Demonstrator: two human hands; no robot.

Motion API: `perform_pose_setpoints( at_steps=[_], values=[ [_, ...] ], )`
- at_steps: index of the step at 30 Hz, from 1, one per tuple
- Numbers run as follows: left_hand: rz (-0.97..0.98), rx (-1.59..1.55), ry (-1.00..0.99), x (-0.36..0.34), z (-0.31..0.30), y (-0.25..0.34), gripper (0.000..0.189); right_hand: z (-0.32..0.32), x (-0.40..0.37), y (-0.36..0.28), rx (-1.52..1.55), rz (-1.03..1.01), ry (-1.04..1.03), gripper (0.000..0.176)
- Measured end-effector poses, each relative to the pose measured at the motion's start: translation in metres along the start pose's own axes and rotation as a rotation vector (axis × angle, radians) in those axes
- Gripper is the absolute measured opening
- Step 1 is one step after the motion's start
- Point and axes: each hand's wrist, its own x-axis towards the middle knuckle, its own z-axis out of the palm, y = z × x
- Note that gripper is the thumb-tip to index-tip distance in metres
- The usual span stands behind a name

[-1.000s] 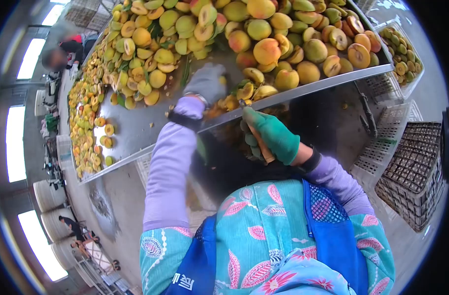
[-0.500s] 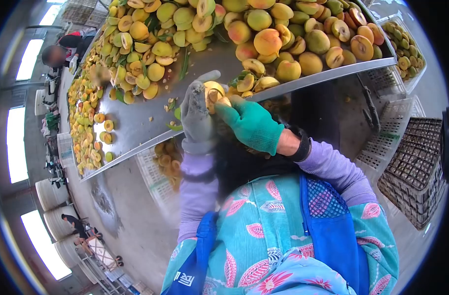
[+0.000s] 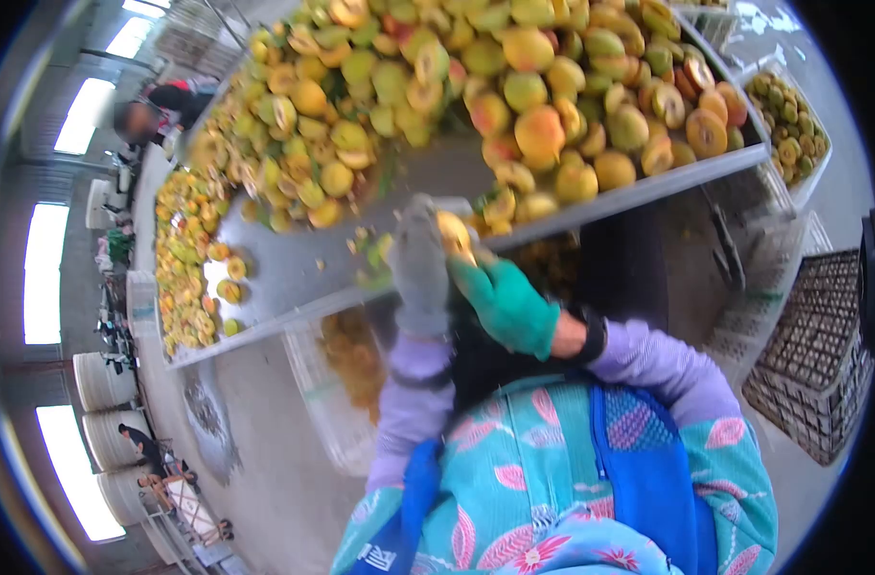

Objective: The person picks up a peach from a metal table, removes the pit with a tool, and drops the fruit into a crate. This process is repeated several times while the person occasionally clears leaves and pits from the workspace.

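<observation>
In the head view a yellow peach sits between my two gloved hands, just over the near edge of the metal table. My left hand, in a grey glove, is closed around the peach from the left. My right hand, in a green glove, is closed with its thumb and fingers at the fruit's lower right side. Motion blurs the fingertips, and whether a small tool is among them cannot be made out. A large heap of whole and halved peaches lies beyond my hands.
Below the table edge stands a white crate holding peaches. At right are another peach-filled crate, a white slatted crate and a dark-stained crate. A person stands at the table's far left end.
The whole view has shifted, so the table and hands appear lower, with more blur. Both hands stay together on the peach, which is now turned more edge-on.
</observation>
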Motion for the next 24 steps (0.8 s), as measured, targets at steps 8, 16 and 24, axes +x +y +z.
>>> perform_pose_setpoints(
  at_steps=[8,16,24],
  values=[
    [0.025,0.357,-0.268,0.006,0.025,0.071,0.032,-0.002,0.006,-0.009,0.381,0.075,-0.080,0.043],
    [0.124,0.575,-0.345,0.014,0.030,0.089,0.028,0.001,0.019,-0.004,0.213,-0.237,0.026,0.039],
    [0.058,-0.064,-0.296,0.008,0.016,0.047,0.047,-0.001,0.016,-0.003,-0.137,-0.108,0.080,0.039]
  ],
)
